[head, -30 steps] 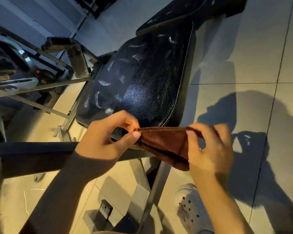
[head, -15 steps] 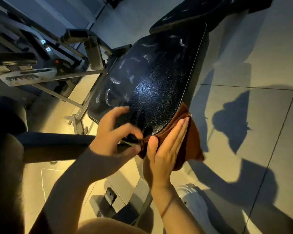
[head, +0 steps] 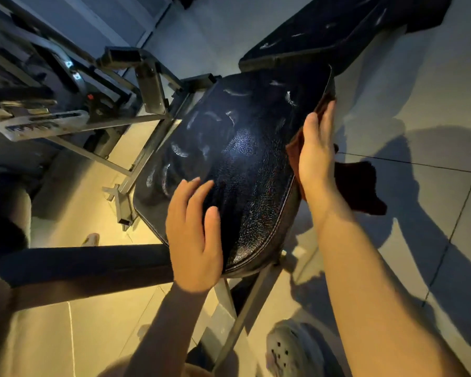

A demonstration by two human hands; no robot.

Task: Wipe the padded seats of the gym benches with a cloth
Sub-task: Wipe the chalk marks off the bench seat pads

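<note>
A black padded bench seat (head: 245, 164) with pale scuff marks fills the middle of the head view. My left hand (head: 193, 232) rests flat on its near end, fingers straight and spread. My right hand (head: 317, 151) presses a dark red-brown cloth (head: 356, 186) against the seat's right side edge with straight fingers. Part of the cloth hangs loose below and right of that hand. The black backrest pad (head: 337, 31) rises beyond the seat at the top right.
The bench's grey steel legs (head: 245, 308) run down under the seat. A metal rack frame (head: 136, 85) stands at the left. A dark padded bar (head: 79, 268) crosses the lower left. My white perforated shoe (head: 288, 352) is on the tiled floor (head: 419, 85).
My left hand let go of the cloth and now lies flat on the seat. My right hand slid the cloth farther along the seat's right edge, away from me.
</note>
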